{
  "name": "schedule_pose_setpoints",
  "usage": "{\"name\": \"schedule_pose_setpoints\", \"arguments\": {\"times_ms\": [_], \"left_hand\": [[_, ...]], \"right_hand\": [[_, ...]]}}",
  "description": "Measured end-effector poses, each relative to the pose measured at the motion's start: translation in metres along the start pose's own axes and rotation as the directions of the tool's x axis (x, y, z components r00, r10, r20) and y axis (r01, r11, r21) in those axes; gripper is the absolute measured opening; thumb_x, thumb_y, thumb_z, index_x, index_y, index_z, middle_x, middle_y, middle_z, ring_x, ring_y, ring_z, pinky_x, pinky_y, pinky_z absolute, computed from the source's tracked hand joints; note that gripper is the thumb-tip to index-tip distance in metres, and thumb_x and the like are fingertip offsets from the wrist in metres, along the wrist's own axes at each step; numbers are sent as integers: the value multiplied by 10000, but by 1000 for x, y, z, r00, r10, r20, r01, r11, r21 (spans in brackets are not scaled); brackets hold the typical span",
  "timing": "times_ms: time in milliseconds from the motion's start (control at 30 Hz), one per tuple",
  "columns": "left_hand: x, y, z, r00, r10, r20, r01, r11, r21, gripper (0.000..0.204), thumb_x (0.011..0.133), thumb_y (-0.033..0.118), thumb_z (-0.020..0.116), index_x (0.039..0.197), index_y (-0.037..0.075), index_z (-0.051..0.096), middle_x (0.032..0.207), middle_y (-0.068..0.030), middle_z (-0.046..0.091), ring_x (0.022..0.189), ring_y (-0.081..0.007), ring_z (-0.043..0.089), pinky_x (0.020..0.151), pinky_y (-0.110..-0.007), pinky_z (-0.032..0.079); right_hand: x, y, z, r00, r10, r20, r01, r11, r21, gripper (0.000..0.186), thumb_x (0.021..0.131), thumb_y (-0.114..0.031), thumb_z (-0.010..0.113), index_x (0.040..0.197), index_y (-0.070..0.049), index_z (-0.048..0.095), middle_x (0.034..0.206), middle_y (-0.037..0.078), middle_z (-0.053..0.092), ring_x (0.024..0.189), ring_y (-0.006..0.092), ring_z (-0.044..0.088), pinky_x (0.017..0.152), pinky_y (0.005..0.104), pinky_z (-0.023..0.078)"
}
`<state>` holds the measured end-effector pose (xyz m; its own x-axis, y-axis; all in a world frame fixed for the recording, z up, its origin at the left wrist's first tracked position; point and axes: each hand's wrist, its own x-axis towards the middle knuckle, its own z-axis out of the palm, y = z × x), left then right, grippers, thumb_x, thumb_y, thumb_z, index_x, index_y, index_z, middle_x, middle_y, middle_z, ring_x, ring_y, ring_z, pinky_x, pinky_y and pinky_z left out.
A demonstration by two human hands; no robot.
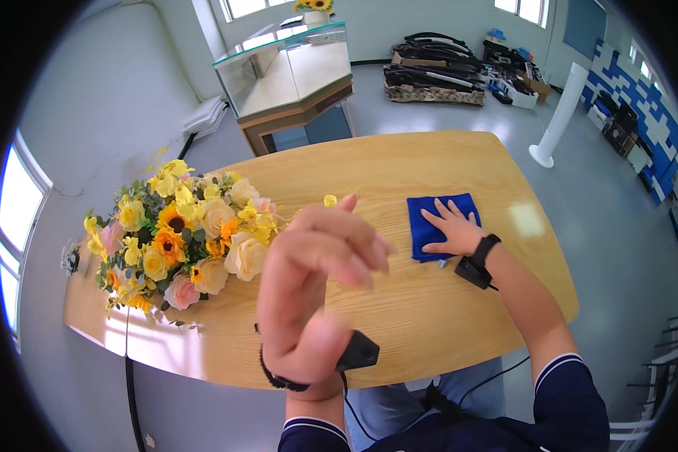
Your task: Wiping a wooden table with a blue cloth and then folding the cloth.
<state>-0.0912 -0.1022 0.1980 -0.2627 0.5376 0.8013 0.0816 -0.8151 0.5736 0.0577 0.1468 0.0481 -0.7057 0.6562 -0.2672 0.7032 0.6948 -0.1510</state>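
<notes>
My right hand (459, 232) lies flat with spread fingers on a folded blue cloth (421, 232) on the right half of the wooden table (369, 166). A black strap with a small black box (473, 273) circles that wrist. Raised above the table, close to the camera, my left hand (290, 294) has loosely curved fingers and its thumb held apart. Nothing shows in its grasp, though its fingertips are slightly blurred. Another black device (359, 352) sits at the left wrist. Left of this hand is a large bunch of yellow, orange and pink flowers (175, 237).
A glass-topped display case (294, 83) stands beyond the table's far edge. Black parts are piled (437, 71) on the floor farther back, near a white upright column (561, 113). Cables (497, 382) run from my wrist devices toward my lap.
</notes>
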Motion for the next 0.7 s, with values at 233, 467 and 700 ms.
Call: {"name": "schedule_pose_setpoints", "arguments": {"times_ms": [233, 467, 700], "left_hand": [[4, -6, 16, 994, -107, 23, 102, 983, 150, 93, 797, 91, 564, 876, 83, 515, 863, -62, 570, 872, -201, 563, 1063, -479, 225], [2, -19, 27, 981, -174, 85, 156, 970, 187, 78, 796, 64, 559, 861, 84, 520, 854, -55, 575, 851, -191, 571, 1067, -483, 225], [3, -27, 39, 966, -219, 139, 193, 964, 180, 64, 793, 68, 562, 849, 83, 535, 843, -49, 578, 838, -187, 578, 1075, -500, 220]], "right_hand": [[-7, 24, 24, 986, -49, -159, 55, 998, 34, 779, 797, -694, 485, 1441, -295, 301, 1535, 79, 175, 1420, 289, 108, 1097, 583, 66], [-9, 26, 31, 963, -71, -260, 89, 994, 59, 741, 805, -664, 502, 1411, -256, 373, 1517, 84, 230, 1413, 283, 142, 1098, 579, 73], [-11, 26, 33, 938, -84, -336, 119, 989, 86, 704, 800, -604, 560, 1379, -226, 427, 1488, 89, 301, 1395, 304, 201, 1099, 577, 90]]}}
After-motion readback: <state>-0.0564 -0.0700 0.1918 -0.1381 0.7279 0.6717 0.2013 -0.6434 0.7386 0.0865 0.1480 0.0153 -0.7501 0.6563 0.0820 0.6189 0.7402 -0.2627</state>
